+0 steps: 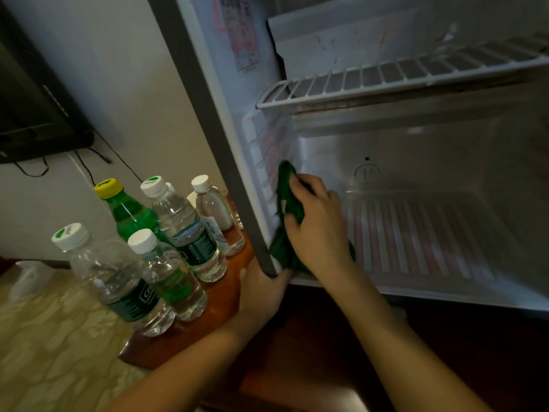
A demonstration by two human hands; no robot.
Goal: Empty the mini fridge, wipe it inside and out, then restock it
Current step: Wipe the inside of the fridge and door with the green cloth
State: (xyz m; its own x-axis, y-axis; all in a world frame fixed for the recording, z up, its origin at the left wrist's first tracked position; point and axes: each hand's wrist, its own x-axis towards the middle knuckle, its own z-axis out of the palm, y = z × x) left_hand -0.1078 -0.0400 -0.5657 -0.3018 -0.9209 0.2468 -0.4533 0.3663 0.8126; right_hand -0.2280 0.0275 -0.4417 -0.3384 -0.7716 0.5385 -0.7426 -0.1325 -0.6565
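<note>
The mini fridge (416, 150) stands open with nothing on its shelves; a white wire shelf (386, 81) crosses its upper part. My right hand (315, 221) presses a dark green cloth (289, 200) against the left inner wall near the floor of the fridge. My left hand (264, 289) grips the bottom left corner of the grey fridge frame (219, 144). Several bottles stand outside on the left: clear water bottles (184, 224) and a green bottle with a yellow cap (127, 209).
The bottles stand on an orange-brown wooden surface (219, 304) beside the fridge. A dark television (32, 102) with trailing cables hangs on the wall at upper left. A pale patterned floor (53, 352) lies lower left. A sticker (240, 31) marks the upper inner wall.
</note>
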